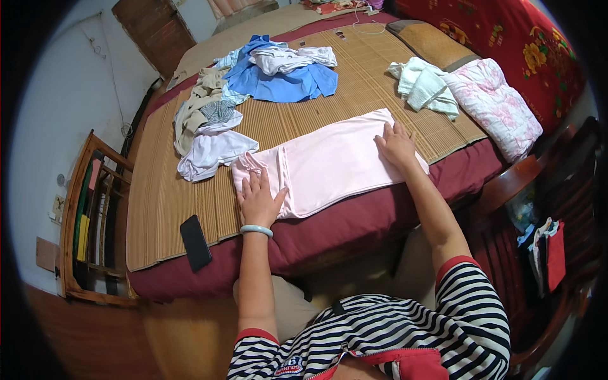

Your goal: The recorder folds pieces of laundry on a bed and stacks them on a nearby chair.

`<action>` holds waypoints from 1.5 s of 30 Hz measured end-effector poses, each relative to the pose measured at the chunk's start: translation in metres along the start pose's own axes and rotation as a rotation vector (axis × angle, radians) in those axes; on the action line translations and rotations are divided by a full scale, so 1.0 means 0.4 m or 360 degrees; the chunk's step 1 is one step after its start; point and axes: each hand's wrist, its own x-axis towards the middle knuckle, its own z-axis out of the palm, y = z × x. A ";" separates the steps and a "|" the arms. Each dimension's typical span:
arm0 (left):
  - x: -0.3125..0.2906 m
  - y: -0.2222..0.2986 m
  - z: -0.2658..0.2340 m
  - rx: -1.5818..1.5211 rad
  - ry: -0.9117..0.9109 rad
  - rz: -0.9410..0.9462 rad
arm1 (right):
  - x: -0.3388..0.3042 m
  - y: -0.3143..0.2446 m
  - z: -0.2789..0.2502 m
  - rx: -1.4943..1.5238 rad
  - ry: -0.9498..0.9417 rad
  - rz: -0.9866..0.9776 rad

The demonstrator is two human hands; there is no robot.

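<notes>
A pale pink garment [342, 158], folded into a long flat strip, lies along the near edge of the bed. My left hand [260, 197] rests flat on its left end, fingers spread, beside a gathered part and a raised fold line. Near the opposite end, my right hand [398, 147] presses flat on the cloth with its fingers apart. Neither hand grips anything. Just left of the pink garment is a crumpled white-lilac garment [215, 152]. A dark phone [195, 242] lies on the bed's edge, left of my left wrist.
A bamboo mat [354, 82] covers the bed's dark red sheet [304, 244]. Loose clothes, including a blue garment [285, 82], are heaped at the back left. A pale green towel [424, 87] and folded floral quilt [494, 107] lie right. A wooden chair [506, 190] holds folded clothes.
</notes>
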 end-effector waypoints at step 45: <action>0.070 0.230 0.058 -0.0085 -0.0126 0.0473 | -0.057 -0.156 0.012 0.0229 -0.0163 -0.0652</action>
